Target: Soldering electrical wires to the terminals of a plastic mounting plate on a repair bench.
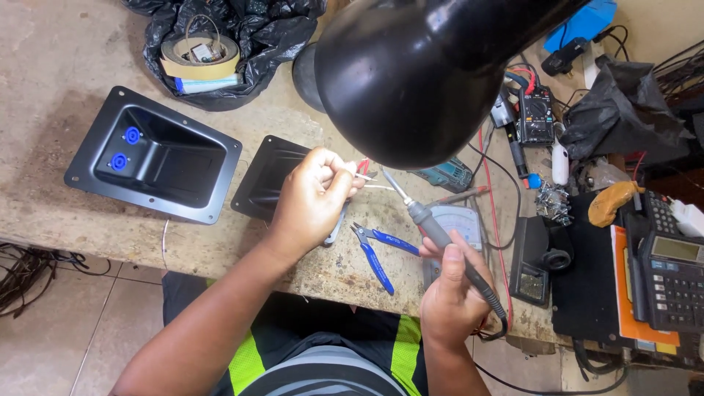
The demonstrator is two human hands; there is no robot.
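My left hand [314, 199] pinches thin white and red wires [364, 173] above the workbench. My right hand [452, 293] grips a soldering iron [429, 224] by its grey handle, its metal tip pointing up-left and close to the wire ends. Blue-handled cutters [378, 253] lie on the bench between my hands. A small black metal plate [268, 176] sits just behind my left hand.
A large black recessed dish with two blue connectors [158, 154] lies at left. A black lamp head [433, 66] hangs over the centre. Tape rolls on a black bag [199, 55], a multimeter [535, 114], an analog meter [462, 220] and a calculator [671, 282] crowd the back and right.
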